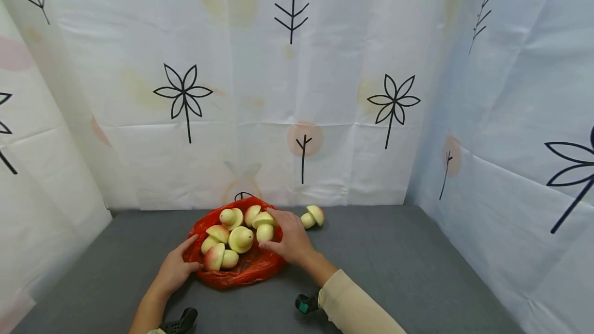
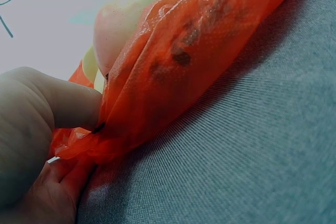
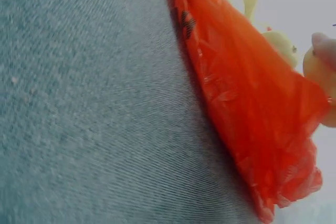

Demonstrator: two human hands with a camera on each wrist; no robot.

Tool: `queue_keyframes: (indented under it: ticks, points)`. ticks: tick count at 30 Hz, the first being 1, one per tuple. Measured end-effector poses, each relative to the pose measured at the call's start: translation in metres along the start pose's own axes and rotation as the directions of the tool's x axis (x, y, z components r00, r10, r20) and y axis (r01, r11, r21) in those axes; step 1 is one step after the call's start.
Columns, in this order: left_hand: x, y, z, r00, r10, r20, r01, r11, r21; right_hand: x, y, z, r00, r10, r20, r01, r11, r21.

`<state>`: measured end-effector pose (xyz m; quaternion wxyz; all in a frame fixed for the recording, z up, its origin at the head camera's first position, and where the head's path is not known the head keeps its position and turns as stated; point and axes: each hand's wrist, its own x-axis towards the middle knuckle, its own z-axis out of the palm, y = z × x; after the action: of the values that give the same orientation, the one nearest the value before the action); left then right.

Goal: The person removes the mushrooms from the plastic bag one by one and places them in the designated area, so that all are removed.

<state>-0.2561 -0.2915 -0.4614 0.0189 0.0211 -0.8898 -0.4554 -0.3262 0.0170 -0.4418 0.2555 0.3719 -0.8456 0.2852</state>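
Note:
A red plastic bag (image 1: 260, 269) lies spread wide, its rim rolled round several pale yellow mushrooms (image 1: 241, 239), some with a red blush on the cap. My left hand (image 1: 176, 270) holds the bag's near left rim; in the left wrist view the thumb (image 2: 76, 103) lies on the inner side of the red film and the fingers stay under it. At the bag's right side my right hand (image 1: 292, 238) pinches one mushroom (image 1: 265, 232) between thumb and fingers. In the right wrist view a fingertip (image 3: 325, 48) overlaps that yellow mushroom, just above the red rim.
One more mushroom (image 1: 314, 216) lies outside the bag, behind my right hand on the grey table (image 1: 380, 262). A white patterned curtain (image 1: 325, 92) closes off the back and both sides. Dark wrist devices (image 1: 306, 303) are worn near both hands.

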Motion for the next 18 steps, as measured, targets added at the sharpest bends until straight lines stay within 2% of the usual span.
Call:
queue_keyframes:
  ticks: [6, 11, 18]
  points:
    - [0.000, 0.000, 0.000, 1.000, -0.004, 0.000, 0.004, 1.000, -0.001, -0.001, 0.001, -0.009, 0.997, -0.036, -0.073, 0.045, 0.992, 0.115]
    - [0.000, 0.000, 0.000, 1.000, -0.010, 0.004, 0.010, 1.000, -0.006, -0.003, 0.002, -0.017, 0.990, -0.026, -0.138, 0.042, 0.993, 0.113]
    - [-0.001, 0.001, 0.000, 1.000, 0.002, 0.001, -0.002, 1.000, -0.006, -0.009, 0.004, -0.028, 0.965, -0.058, -0.257, 0.090, 0.989, 0.116]
